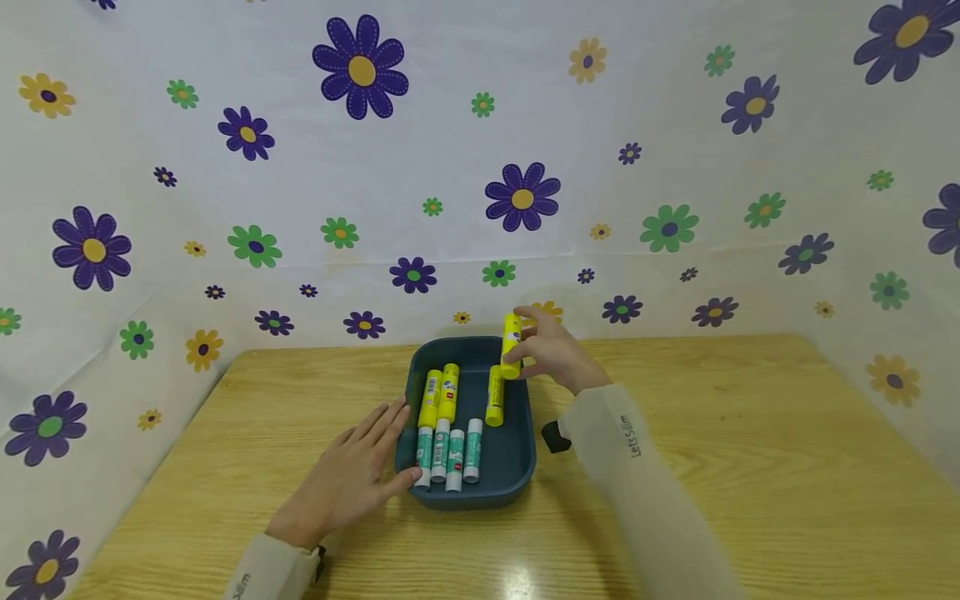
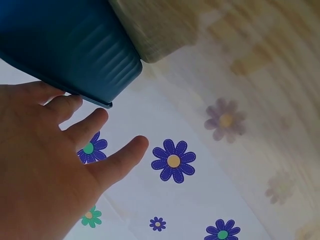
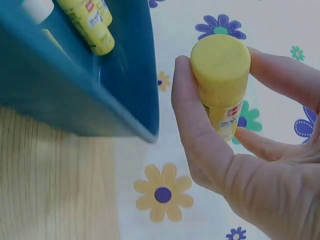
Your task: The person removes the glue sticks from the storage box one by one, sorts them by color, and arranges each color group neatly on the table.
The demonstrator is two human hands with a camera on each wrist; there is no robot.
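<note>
A dark blue tray (image 1: 516, 467) stands on the wooden table (image 1: 750, 450). Inside lie three yellow glue sticks (image 1: 438, 398) and several white-and-teal glue sticks (image 1: 455, 454). My right hand (image 1: 551, 350) grips another yellow glue stick (image 1: 512, 343) upright over the tray's far right corner; in the right wrist view my thumb and fingers wrap this stick (image 3: 221, 82) beside the tray wall (image 3: 75, 100). My left hand (image 1: 352, 475) lies flat on the table with straight fingers touching the tray's left wall (image 2: 75, 55).
A small black object (image 1: 553, 436) lies on the table just right of the tray, by my right sleeve. Flower-printed white sheets (image 1: 480, 167) close off the table at the back and both sides. Bare wood spreads out on the left and right.
</note>
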